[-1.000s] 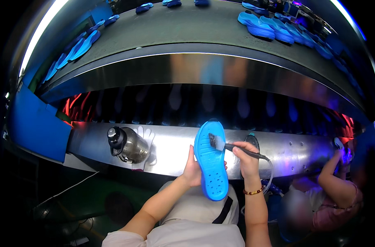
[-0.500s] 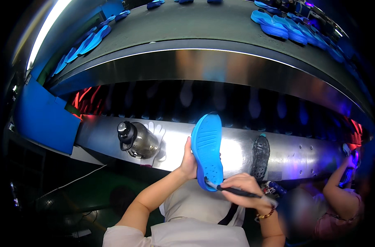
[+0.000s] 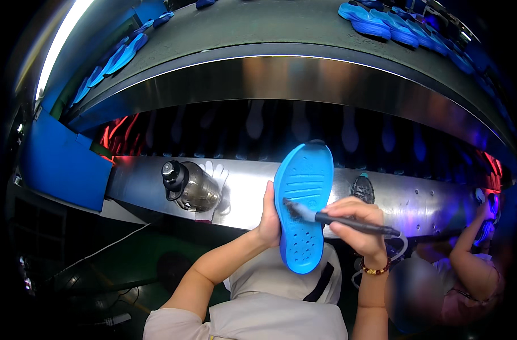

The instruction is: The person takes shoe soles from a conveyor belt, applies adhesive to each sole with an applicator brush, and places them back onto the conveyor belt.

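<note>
My left hand (image 3: 270, 221) grips the left edge of a bright blue shoe sole (image 3: 305, 187), with the thumb along its side. The sole's ridged and dotted face is turned up, and a dark patch shows at its far end. A black-handled brush (image 3: 349, 222) is held in the closed fingers of my right hand (image 3: 361, 220). Its dark-tipped bristles touch the middle of the sole, below the ridges. From the handle's rear end a pale tube curves down.
On the metal ledge (image 3: 247, 198) stand a dark bottle (image 3: 193, 186), a whitish glove (image 3: 219, 173) beside it, and a dark sole (image 3: 363, 190). Behind is a conveyor belt (image 3: 241, 28) carrying blue soles (image 3: 377, 24). A co-worker's arm (image 3: 468, 249) is at the right.
The blue sole has risen and shifted right, nearer the conveyor. The brush tip has gone from the sole's near end to its middle. Soles on the belt have shifted slightly in view.
</note>
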`<state>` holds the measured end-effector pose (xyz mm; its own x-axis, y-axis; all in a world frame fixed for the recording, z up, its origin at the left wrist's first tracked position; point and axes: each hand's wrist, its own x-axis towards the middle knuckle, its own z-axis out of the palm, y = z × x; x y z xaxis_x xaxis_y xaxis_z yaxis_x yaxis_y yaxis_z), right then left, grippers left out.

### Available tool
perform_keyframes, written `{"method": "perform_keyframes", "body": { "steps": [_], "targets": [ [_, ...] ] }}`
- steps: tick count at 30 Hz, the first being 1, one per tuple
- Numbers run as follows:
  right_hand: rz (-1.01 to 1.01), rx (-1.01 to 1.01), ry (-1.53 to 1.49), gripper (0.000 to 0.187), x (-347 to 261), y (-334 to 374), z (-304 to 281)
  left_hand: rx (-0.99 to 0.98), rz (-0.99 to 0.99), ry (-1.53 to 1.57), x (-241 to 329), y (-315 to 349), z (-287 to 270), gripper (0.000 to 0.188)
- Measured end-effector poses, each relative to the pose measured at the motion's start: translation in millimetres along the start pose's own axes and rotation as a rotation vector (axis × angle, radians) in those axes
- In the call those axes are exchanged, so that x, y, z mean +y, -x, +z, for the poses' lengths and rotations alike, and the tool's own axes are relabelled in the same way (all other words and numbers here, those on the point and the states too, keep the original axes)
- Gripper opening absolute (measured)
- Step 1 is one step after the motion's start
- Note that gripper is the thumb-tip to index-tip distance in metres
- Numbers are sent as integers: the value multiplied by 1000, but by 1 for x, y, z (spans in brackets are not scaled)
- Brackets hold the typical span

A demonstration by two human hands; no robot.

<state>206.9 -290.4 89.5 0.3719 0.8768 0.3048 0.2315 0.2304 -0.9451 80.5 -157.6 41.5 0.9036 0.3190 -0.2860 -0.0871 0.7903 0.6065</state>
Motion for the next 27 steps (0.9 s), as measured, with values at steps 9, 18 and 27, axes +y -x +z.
{"method": "perform_keyframes", "body": {
  "steps": [9,18,27],
  "targets": [
    [-198,-122,208,19,-9,6,-2,-2,268,53,22,-1,17,103],
    [-116,-127,66,18,3,17,-1,55,373,20,45,-2,17,104],
    [124,62,-624,21,36,30,13,-99,254,208,44,-5,30,93]
  ]
}}
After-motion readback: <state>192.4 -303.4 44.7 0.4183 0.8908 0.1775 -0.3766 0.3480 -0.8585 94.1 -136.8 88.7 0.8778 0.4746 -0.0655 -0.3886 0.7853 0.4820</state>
